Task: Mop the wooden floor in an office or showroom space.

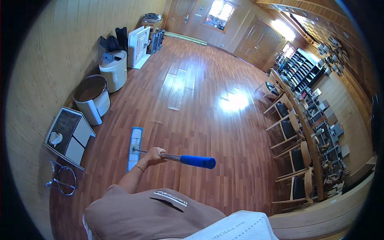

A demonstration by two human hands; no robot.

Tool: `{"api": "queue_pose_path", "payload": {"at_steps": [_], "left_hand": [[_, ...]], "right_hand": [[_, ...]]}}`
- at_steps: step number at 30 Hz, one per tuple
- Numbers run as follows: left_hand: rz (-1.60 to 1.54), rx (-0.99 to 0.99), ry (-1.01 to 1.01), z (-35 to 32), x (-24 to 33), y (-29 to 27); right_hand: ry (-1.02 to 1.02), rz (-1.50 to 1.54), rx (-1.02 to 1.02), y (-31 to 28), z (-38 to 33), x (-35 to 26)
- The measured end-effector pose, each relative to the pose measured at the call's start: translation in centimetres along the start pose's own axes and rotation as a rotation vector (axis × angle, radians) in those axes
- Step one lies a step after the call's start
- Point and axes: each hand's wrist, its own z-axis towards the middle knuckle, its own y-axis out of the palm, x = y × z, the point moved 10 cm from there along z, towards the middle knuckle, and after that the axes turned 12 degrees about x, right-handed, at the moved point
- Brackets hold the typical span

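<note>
My left hand (155, 157), with a bracelet at the wrist, is closed round the metal pole of a flat mop, just short of its blue grip (198, 161). To the left of the hand, the long mop head (135, 145), white with a blue fringe, lies flat on the reddish-brown wood floor (192, 140). The free end of the handle points right and up toward me. My right hand is not visible. A brown garment (148, 218) covers my body along the lower edge.
Along the left wall stand a metal-framed stand (63, 179), a low cabinet (66, 138) with a cup on top, a round-topped white unit (94, 100) and a white bin-like unit (114, 72). Several chairs (298, 160) line a long, cluttered table (308, 134) at the right.
</note>
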Motion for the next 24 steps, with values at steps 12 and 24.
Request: {"api": "queue_pose_path", "payload": {"at_steps": [12,24], "left_hand": [[-0.091,0.067,-0.043,0.0,-3.1,-1.5],[-0.182,0.099,-0.048,-1.2,-1.9,-1.9]], "right_hand": [[-0.015,-0.255,-0.080,0.1,-2.9,-8.3],[-0.029,-0.513,-0.180,2.3,-7.4,-22.4]]}}
